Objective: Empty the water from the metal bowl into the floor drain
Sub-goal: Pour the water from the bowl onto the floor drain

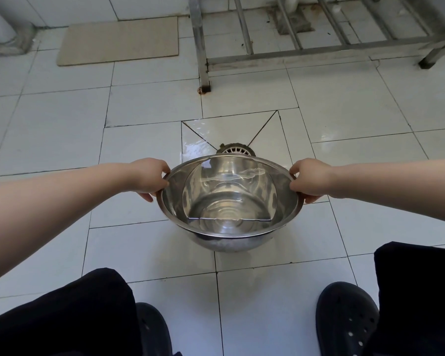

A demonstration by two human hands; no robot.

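A shiny metal bowl (pixel 229 201) hangs low over the white tiled floor, tilted away from me, with clear water pooled toward its far side. My left hand (pixel 149 178) grips the bowl's left rim and my right hand (pixel 310 179) grips the right rim. Just beyond the far rim lies the round floor drain (pixel 235 149) with a white grate, partly hidden by the bowl. The tiles around the drain are wet and glossy.
A steel rack frame (pixel 306 51) stands on the floor behind the drain, its rusty-footed leg (pixel 204 73) nearest. A beige mat (pixel 118 41) lies at the back left by a grey pipe. My dark trousers and black clogs (pixel 347 319) fill the bottom.
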